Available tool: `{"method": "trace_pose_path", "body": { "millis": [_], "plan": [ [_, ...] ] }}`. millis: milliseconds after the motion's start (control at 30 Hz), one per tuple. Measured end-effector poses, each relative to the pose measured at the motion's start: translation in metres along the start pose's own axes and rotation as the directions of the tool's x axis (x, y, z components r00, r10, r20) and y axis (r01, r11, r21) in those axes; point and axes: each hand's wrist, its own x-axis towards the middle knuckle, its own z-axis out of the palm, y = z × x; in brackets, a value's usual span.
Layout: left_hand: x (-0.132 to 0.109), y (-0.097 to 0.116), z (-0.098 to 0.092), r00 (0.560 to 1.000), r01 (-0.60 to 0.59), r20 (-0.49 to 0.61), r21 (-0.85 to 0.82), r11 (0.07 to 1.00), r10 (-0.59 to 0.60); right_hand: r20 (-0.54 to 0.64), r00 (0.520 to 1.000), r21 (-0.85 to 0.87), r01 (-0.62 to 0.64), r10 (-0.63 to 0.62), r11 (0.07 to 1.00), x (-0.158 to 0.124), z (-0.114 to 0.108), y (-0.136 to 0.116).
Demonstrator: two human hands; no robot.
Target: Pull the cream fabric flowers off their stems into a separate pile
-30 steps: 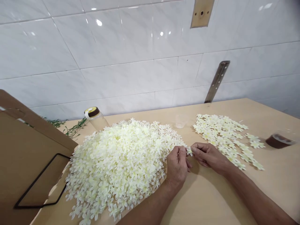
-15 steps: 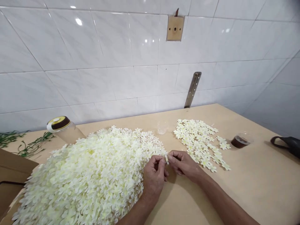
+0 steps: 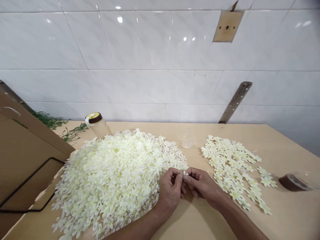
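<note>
My left hand (image 3: pixel 172 186) and my right hand (image 3: pixel 200 183) meet at the right edge of a large heap of artificial flowers (image 3: pixel 117 176), cream-white with pale yellow centres. Both are closed, thumb against forefinger, pinching a small white flower (image 3: pixel 185 173) between them; fingertips hide most of it. Right of my right hand lies a flatter, smaller group of the same flowers (image 3: pixel 230 163), spread in a loose layer on the table.
A clear bottle with a brown and yellow lid (image 3: pixel 97 123) stands behind the heap. Green plastic stems (image 3: pixel 75 131) and a cardboard box (image 3: pixel 32 160) are at the left. A small clear cup (image 3: pixel 188 141) stands behind my hands; a cup of dark liquid (image 3: pixel 293 182) is at the right.
The camera view has turned left, so everything appears shifted right and more of the box shows. My hands stay together with the small flower, their fingertips a little closer.
</note>
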Motion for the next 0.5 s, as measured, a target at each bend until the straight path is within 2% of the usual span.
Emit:
{"method": "trace_pose_path", "body": {
  "millis": [233, 500],
  "plan": [
    [-0.003, 0.010, 0.003, 0.999, 0.026, -0.030, -0.081, 0.996, -0.028, 0.169, 0.985, -0.074, 0.044, -0.031, 0.996, 0.006, -0.006, -0.013],
    [0.000, 0.015, 0.002, 0.996, 0.063, -0.047, -0.115, 0.991, -0.069, 0.115, 0.991, -0.063, 0.074, -0.067, 0.995, -0.001, -0.006, 0.000]
  ]
}}
